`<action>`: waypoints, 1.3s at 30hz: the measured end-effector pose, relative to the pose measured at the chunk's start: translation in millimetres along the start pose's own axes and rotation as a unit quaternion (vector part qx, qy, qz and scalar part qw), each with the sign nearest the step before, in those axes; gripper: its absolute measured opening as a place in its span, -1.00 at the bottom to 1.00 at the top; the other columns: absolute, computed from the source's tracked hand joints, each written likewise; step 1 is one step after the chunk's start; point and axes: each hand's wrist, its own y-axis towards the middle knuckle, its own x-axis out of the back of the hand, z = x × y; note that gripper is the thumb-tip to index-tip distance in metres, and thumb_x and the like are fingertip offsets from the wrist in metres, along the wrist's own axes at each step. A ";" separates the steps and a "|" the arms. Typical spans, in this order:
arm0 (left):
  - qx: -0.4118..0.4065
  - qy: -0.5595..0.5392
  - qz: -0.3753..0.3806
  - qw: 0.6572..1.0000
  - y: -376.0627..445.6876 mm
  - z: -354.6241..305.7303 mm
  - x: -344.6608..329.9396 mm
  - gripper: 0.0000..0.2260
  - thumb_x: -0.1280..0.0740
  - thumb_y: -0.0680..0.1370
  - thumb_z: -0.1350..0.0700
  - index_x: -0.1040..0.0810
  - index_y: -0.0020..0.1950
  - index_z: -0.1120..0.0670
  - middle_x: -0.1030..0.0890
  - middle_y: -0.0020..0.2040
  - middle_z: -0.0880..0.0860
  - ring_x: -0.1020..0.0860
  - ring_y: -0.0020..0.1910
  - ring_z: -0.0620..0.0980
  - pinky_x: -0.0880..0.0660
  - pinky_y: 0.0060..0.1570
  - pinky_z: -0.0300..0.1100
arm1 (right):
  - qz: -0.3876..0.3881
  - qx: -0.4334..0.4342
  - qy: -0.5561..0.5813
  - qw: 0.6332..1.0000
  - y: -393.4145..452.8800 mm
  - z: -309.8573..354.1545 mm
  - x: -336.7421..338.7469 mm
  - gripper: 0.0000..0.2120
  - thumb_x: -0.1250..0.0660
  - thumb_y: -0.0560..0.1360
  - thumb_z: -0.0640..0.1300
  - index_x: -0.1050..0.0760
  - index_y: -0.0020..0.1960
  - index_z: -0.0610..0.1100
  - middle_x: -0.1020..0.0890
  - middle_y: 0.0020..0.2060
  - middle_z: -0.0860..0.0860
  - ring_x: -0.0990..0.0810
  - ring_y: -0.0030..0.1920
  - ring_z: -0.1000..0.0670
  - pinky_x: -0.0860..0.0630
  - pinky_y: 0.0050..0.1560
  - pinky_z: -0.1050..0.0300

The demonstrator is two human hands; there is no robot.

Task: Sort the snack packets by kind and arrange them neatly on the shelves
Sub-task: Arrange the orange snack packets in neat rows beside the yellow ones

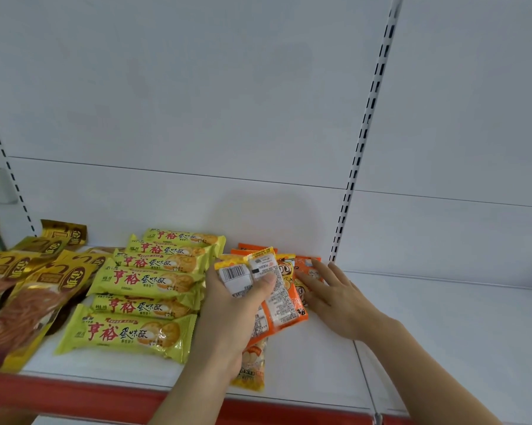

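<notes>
White shelf (320, 357), red front edge, white back panel (197, 102) with slotted uprights (361, 148). Far left: gold packets (28, 289) with reddish-brown contents, overlapping, some running off the frame's left edge. Centre-left: six yellow-green packets (136, 332) with red lettering and biscuit pictures, lying in a front-to-back column, each partly over the next, just beside the gold group. Right of these: orange packets (307, 271) lying flat near the back panel, by the foot of the right-hand upright. Left hand (237, 311): fingers and thumb curled round a bundle (267, 289) of small orange-and-white packets, backs up, barcode and print visible; thumb across the top of the bundle; the bundle is held over the shelf, between the yellow-green column and the orange packets on the shelf. One more orange-yellow packet (252, 366) shows below this hand near the front edge; whether held or lying on the shelf cannot be told. Right hand (335, 296): fingers straight and spread, fingertips resting on the orange packets on the shelf. Hands near each other, not touching.
</notes>
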 end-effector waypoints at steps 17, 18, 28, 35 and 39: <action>-0.012 -0.006 0.046 0.999 4.1 -0.8 -17.2 -0.26 -0.28 0.29 -0.64 -0.29 0.42 -0.45 -0.55 0.43 0.01 -0.63 0.29 0.16 -0.63 0.12 0.26 | -0.233 -0.051 0.423 0.874 -77.1 107.5 32.1 -0.83 -0.41 0.53 0.09 -0.48 0.00 0.34 -0.63 -0.07 0.33 -0.58 -0.02 0.33 -0.47 -0.10 0.45; 0.000 -0.021 0.053 0.998 4.7 -1.5 -16.9 -0.27 -0.28 0.31 -0.62 -0.29 0.44 -0.44 -0.55 0.43 0.04 -0.64 0.27 0.16 -0.64 0.11 0.24 | -0.236 -0.055 0.447 0.861 -77.7 105.7 33.2 -0.88 -0.40 0.55 0.03 -0.53 0.02 0.25 -0.66 -0.11 0.31 -0.61 -0.06 0.29 -0.51 -0.11 0.39; -0.010 -0.020 0.090 0.996 15.1 4.1 -7.7 -0.59 -0.48 0.56 0.11 -0.45 0.36 -0.11 -0.73 0.15 0.03 -0.76 -0.01 0.10 -0.68 -0.19 -0.01 | -0.215 -0.094 0.712 0.661 -73.3 86.6 52.8 -0.69 -0.40 0.55 -0.21 -0.47 0.28 -0.12 -0.74 -0.06 -0.11 -0.74 -0.06 -0.15 -0.64 0.01 -0.14; 0.001 -0.001 0.080 0.997 19.9 7.4 -11.1 -0.65 -0.46 0.59 0.12 -0.50 0.34 -0.10 -0.73 0.14 0.05 -0.76 -0.03 0.10 -0.70 -0.10 0.08 | -0.339 0.064 0.624 0.701 -74.0 75.6 66.2 -0.71 -0.38 0.51 -0.38 -0.69 -0.07 -0.01 -0.69 0.15 0.03 -0.62 0.24 0.04 -0.53 0.13 0.07; 0.029 -0.051 0.112 0.992 13.3 -1.5 -19.5 -0.77 -0.32 0.68 0.16 -0.54 0.30 -0.09 -0.75 0.04 0.13 -0.76 -0.12 0.15 -0.63 -0.38 -0.10 | -0.260 0.110 0.517 0.808 -64.6 66.9 48.3 -0.52 -0.35 0.44 -0.54 -0.73 -0.12 0.04 -0.43 0.42 0.24 -0.42 0.43 0.15 -0.60 0.09 0.14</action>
